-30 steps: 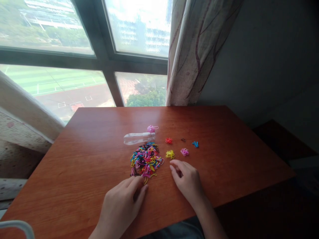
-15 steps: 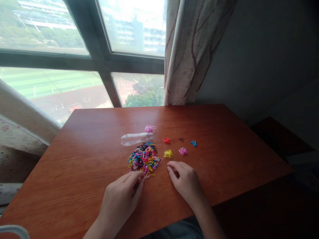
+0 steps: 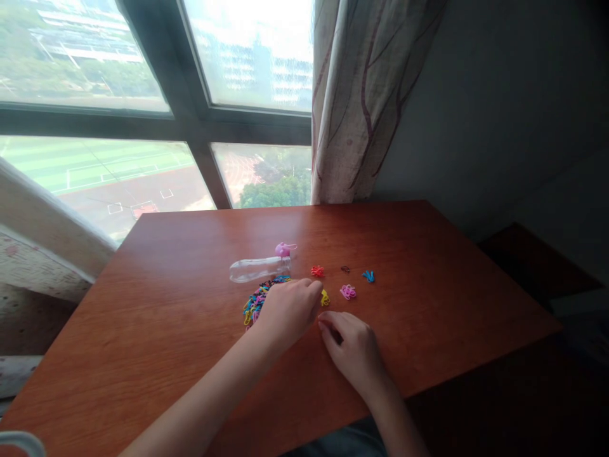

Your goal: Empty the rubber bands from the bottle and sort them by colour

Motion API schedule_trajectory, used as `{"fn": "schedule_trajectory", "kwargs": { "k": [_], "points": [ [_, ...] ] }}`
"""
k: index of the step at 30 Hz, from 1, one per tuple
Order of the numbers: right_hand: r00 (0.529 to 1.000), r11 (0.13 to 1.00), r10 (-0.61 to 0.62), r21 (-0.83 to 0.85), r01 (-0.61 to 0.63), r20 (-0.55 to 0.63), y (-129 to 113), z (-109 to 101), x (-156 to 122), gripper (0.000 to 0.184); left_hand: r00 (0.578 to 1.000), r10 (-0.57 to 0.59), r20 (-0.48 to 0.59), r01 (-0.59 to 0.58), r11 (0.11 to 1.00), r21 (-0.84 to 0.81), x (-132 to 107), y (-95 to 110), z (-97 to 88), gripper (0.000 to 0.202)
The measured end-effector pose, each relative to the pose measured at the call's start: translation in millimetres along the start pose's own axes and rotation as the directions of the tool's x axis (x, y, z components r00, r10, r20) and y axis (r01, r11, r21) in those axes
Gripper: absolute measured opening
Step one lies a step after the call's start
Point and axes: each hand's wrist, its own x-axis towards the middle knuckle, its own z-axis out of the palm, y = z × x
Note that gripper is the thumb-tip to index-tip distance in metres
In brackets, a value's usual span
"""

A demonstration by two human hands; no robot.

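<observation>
The pile (image 3: 255,301) lies partly behind the left hand (image 3: 292,308), whose bent fingers overlap the yellow loops (image 3: 325,298); their grip is hidden. The right hand (image 3: 351,343) curls loosely, hold unclear. Loops look light, thin, springy, probably best pinched by one edge.

- Daylight enters by the window (image 3: 185,120), whose upper panes (image 3: 257,57) wash out.
- Pale glare lies far across the table (image 3: 166,330).
- The right-hand wall (image 3: 495,108) sinks into shadow.
- Fine detail looks soft; edges stretch.
</observation>
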Motion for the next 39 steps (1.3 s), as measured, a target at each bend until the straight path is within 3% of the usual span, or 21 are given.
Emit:
{"fn": "schedule_trajectory", "kwargs": {
  "k": [13, 19, 23, 28, 39],
  "points": [
    [1.000, 1.000, 0.002, 0.026, -0.002, -0.003, -1, -1, -1, 0.016, 0.998, -0.066, 0.020, 0.066, 0.998, -0.010, 2, -1, -3.5, 0.019],
    [1.000, 1.000, 0.010, 0.025, -0.010, 0.002, -2, -1, -1, 0.015, 0.985, -0.158, -0.073, 0.154, 0.986, -0.056, -34, -19, -11.3, 0.021],
    [1.000, 1.000, 0.005, 0.003, -0.005, 0.019, -4, -1, -1, 0.015, 0.963, -0.185, -0.196, 0.156, 0.976, -0.155, -70, -30, -1.2, 0.019],
    [1.000, 0.998, 0.030, -0.055, -0.030, 0.001, -9, 4, 1, 0.016, 0.938, -0.210, -0.275, 0.144, 0.960, -0.240, -104, -39, 8.6, 0.018],
    [1.000, 0.992, -0.002, -0.127, 0.002, -0.004, -34, 28, 10, 0.023, 0.906, -0.305, -0.293, 0.216, 0.930, -0.297, -127, -48, 20.1, 0.018]
  ]
}}
